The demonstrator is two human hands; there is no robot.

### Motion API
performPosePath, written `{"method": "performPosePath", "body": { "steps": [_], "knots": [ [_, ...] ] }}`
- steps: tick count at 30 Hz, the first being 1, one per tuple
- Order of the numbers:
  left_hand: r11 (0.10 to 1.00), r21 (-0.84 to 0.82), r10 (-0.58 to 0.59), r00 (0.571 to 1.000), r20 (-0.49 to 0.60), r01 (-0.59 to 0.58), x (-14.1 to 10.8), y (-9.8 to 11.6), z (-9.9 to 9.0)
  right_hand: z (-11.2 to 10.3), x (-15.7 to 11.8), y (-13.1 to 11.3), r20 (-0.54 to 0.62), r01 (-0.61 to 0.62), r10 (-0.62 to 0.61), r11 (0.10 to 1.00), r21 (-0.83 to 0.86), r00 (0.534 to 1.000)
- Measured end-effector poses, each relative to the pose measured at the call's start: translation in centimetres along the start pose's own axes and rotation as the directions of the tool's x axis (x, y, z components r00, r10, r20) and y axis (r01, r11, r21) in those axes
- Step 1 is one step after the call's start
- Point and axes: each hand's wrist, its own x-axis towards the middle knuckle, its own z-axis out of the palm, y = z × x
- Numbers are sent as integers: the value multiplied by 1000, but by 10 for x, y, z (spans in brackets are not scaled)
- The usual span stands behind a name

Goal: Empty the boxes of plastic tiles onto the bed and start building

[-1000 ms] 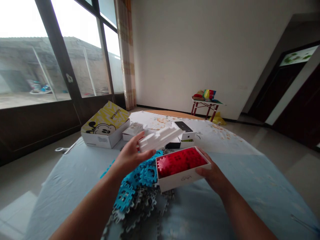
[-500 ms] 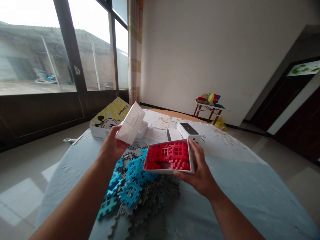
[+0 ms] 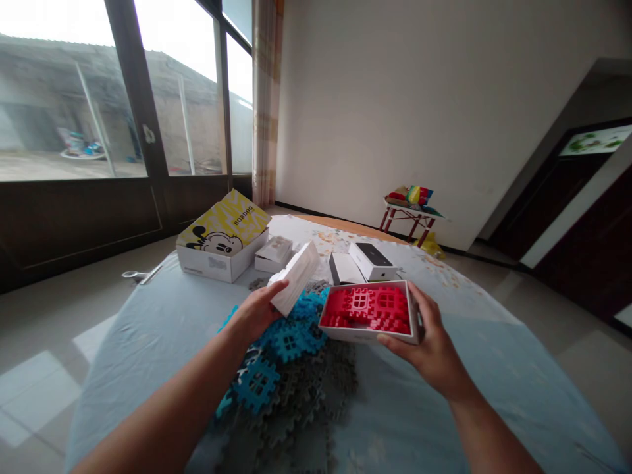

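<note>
Nearest to the person, at six o'clock, a pile of grey puzzle-edged pieces [image 3: 291, 421] lies on the counter [image 3: 444, 395], which has a light blue cloth. Blue pieces [image 3: 306, 332] with toothed edges, some with a window pattern, lie over them toward eight o'clock.

Above the blue pieces, the left hand [image 3: 259, 309] has its grip closed on the lower end of a white moulded tray [image 3: 296, 280], which is tilted, its upper end pointing to one o'clock. At three o'clock, the right hand [image 3: 432, 345] grips the right end of an open white box [image 3: 353, 334], with the thumb at its near side. Red pieces [image 3: 374, 301] are inside this box. I cannot tell if its bottom touches anything.

Farther, at one o'clock, a phone box [image 3: 374, 260] stands beside another box [image 3: 345, 268]. A small white box [image 3: 273, 255] is at eleven, and a yellow-topped BOBDOG box [image 3: 224, 227] at ten. Beyond the counter, at one o'clock, a low stand [image 3: 415, 209] carries colourful things before a pale wall [image 3: 395, 99].
</note>
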Motion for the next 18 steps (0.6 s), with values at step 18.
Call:
{"method": "performPosePath", "body": {
  "steps": [18],
  "knots": [
    [967, 239, 94, 995, -29, -84, -10, -23, 9, -30, 3, -8, -50, 124, -134, 978, -166, 990]
  ]
}}
